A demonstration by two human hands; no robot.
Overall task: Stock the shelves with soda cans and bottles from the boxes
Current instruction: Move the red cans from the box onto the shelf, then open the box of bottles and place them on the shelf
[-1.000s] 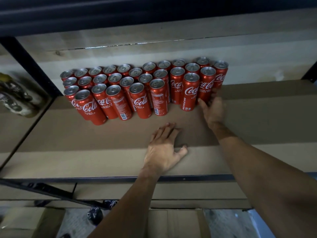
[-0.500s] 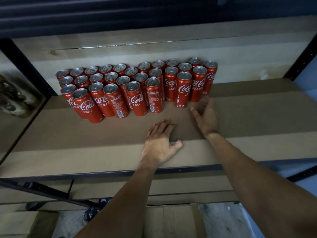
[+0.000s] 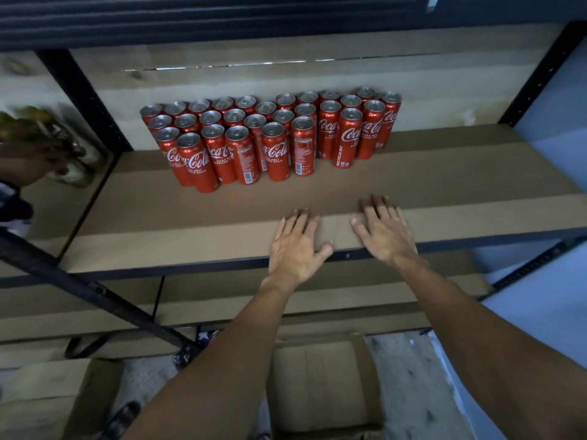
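- A block of red cola cans [image 3: 270,138] stands upright in several tight rows, silver tops up. Every place below is given from this block.
- The cans rest on a cardboard-lined shelf [image 3: 460,185], toward its back wall and left of its middle.
- The left hand [image 3: 295,246] lies palm down in front of the block, well apart from the nearest cans, on the shelf's front strip. Its fingers are straight and spread, the thumb angles out to the right, and it holds nothing.
- The right hand [image 3: 384,236] is in front of the block's right end, just beside the left hand and apart from the cans. It is palm down with fingers fanned, and it grasps nothing. It is slightly blurred, so I cannot tell whether it presses the board or hangs just over it.
- Below and in front of the block, an open cardboard box [image 3: 320,385] sits on the floor between the two forearms.
- A second box [image 3: 41,398] sits on the floor, lower and far to the left of the block.
- Left of the block rises a black upright post [image 3: 85,100]. Beyond it, blurred objects [image 3: 41,144] sit on a neighbouring shelf, too smeared to name.
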